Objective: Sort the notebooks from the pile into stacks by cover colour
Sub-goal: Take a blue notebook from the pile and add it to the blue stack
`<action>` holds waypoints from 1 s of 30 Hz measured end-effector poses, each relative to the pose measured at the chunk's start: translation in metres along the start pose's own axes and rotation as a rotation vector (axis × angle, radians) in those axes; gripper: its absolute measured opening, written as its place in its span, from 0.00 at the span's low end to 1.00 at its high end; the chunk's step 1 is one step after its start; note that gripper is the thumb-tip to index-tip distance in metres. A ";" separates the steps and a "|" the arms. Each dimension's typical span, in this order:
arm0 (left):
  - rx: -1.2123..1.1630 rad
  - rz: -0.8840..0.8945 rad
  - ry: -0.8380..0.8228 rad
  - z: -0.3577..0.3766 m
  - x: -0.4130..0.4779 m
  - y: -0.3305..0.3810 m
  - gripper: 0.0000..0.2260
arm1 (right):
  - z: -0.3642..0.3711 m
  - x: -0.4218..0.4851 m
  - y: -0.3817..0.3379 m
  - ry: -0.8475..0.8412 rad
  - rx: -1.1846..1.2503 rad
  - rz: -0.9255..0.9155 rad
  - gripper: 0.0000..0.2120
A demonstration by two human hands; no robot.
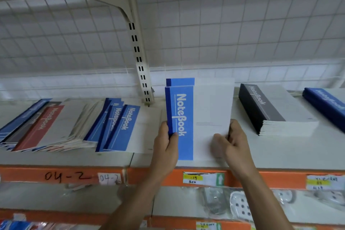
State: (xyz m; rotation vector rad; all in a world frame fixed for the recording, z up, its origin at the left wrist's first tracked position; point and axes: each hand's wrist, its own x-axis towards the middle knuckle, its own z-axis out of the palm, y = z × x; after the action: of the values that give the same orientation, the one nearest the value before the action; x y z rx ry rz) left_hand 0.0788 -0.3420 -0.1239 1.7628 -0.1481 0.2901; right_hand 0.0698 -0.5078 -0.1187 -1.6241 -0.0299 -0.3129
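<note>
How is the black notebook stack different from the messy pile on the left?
The black stack is squared up and neat; the left pile is fanned out. The black stack is all one colour; the left pile mixes blue, red and dark covers. Both lie on the white shelf.

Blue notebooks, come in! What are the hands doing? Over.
Left hand and right hand both grip the light-blue-and-white paper notebooks, upright on the white shelf. Black-spined notebook stack right, mixed pile left. Nothing in the way.
</note>
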 end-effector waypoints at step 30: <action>0.163 0.133 -0.042 0.176 0.004 0.072 0.25 | -0.174 0.021 -0.019 0.005 -0.277 -0.230 0.37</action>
State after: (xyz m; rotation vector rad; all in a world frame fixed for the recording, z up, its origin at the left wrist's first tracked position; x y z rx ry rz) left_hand 0.0838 -0.5284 -0.0884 1.9249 -0.2793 0.3707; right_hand 0.0546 -0.6809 -0.0874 -1.8986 -0.1775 -0.5163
